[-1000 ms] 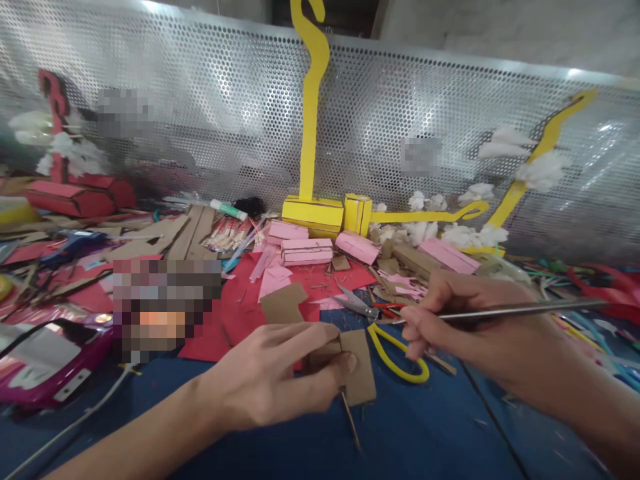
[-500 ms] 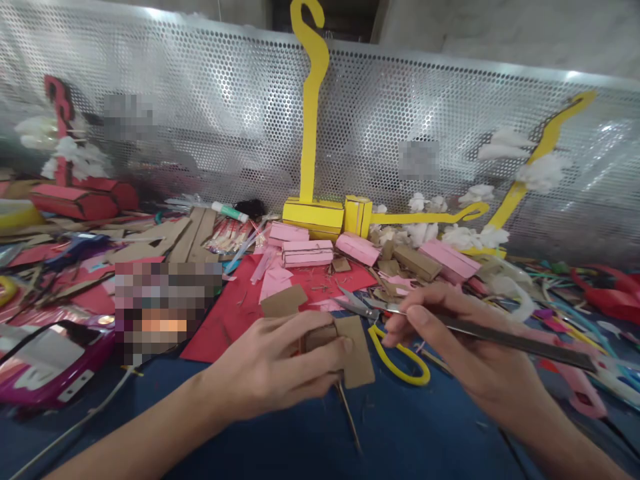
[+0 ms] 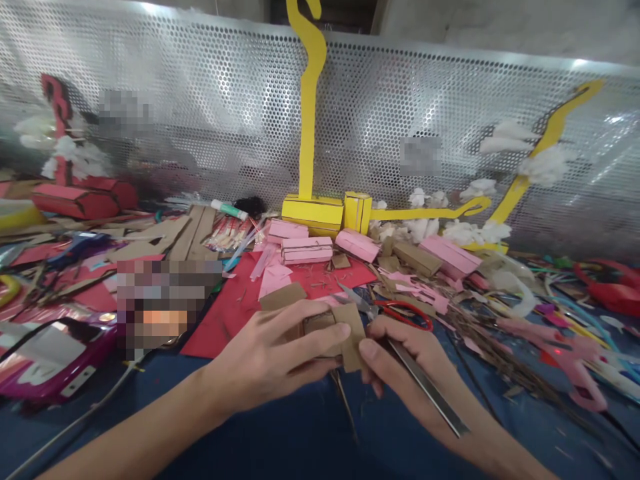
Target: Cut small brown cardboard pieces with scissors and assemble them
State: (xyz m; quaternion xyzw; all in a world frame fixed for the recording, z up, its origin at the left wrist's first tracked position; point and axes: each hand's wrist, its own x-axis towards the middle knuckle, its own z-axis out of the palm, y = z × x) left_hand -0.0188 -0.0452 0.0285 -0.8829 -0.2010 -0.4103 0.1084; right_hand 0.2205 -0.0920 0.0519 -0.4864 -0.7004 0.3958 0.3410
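Observation:
My left hand (image 3: 273, 350) is closed around a small brown cardboard box (image 3: 320, 325), fingers over its top. A flat cardboard flap (image 3: 354, 337) sticks out from the box's right side. My right hand (image 3: 417, 367) has a slim metal craft knife (image 3: 430, 390) gripped in it, the long body slanting back over the palm toward me. Its front end is hidden by the hand. The right thumb and fingertips are at the right edge of the flap. Just beyond them lie scissors with red handles (image 3: 407, 313), partly covered. A thin strip (image 3: 345, 403) shows below the box.
Pink boxes (image 3: 307, 250) and red card (image 3: 215, 320) lie ahead. Yellow hook-shaped pieces (image 3: 307, 133) stand against a perforated metal screen (image 3: 215, 87). A pink glue gun (image 3: 560, 353) and cardboard scraps (image 3: 505, 353) are at right, a purple case (image 3: 65, 360) at left.
My right hand has moved left and down to the flap. The knife has swung round, its back end now nearer me. The flap has shifted slightly left and up; the scissors' red handle has come into view.

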